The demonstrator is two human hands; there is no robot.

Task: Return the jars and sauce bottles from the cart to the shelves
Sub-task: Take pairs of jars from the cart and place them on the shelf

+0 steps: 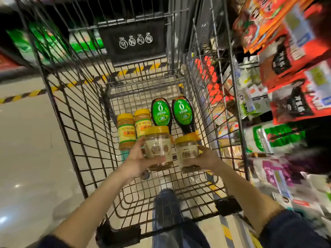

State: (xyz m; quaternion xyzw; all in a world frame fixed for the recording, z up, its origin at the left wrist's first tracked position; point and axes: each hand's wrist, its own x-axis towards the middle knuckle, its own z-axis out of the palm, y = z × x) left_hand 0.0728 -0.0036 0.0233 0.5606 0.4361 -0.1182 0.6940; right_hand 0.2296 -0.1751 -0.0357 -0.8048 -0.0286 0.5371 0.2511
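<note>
Shop aisle, pale floor [26, 149], packed shelves [286, 90] along the right. A wire cart [71, 122] stood beside them. Near the far edge of its floor lay two green-labelled sauce bottles [183, 113], right of centre, and two yellow-lidded jars [126, 129] just left of them. Over the cart's middle, the left hand [138, 158] gripped a clear jar [158, 145], fingers curled round it, thumb across the front. The right hand [206, 158] wrapped a second clear jar [187, 153] close beside the first.
</note>
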